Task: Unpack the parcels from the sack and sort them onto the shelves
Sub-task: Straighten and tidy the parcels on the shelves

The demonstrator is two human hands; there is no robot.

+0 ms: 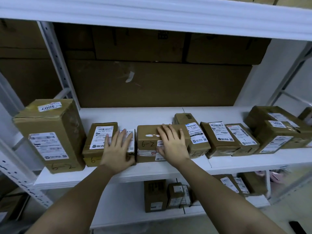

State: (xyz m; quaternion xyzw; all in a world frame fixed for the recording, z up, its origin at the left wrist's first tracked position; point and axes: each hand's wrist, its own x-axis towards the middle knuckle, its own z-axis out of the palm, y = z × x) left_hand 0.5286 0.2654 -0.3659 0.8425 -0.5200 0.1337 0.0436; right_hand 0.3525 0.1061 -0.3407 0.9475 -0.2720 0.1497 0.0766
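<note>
Brown cardboard parcels with white labels stand in a row on the white middle shelf [152, 114]. My left hand [118, 147] lies flat, fingers spread, on a small parcel [130, 142] between a labelled box [99, 139] and a box marked "6-2" [148, 141]. My right hand [172, 142] rests flat on top of that "6-2" box, fingers apart. Neither hand grips anything. No sack is in view.
A tall box marked "3007" [49, 134] stands at the shelf's left end. More parcels [222, 137] and a stack [276, 130] fill the right side. Large cartons [152, 81] line the back. The lower shelf [219, 211] holds several small boxes. Metal uprights [55, 61] frame the bay.
</note>
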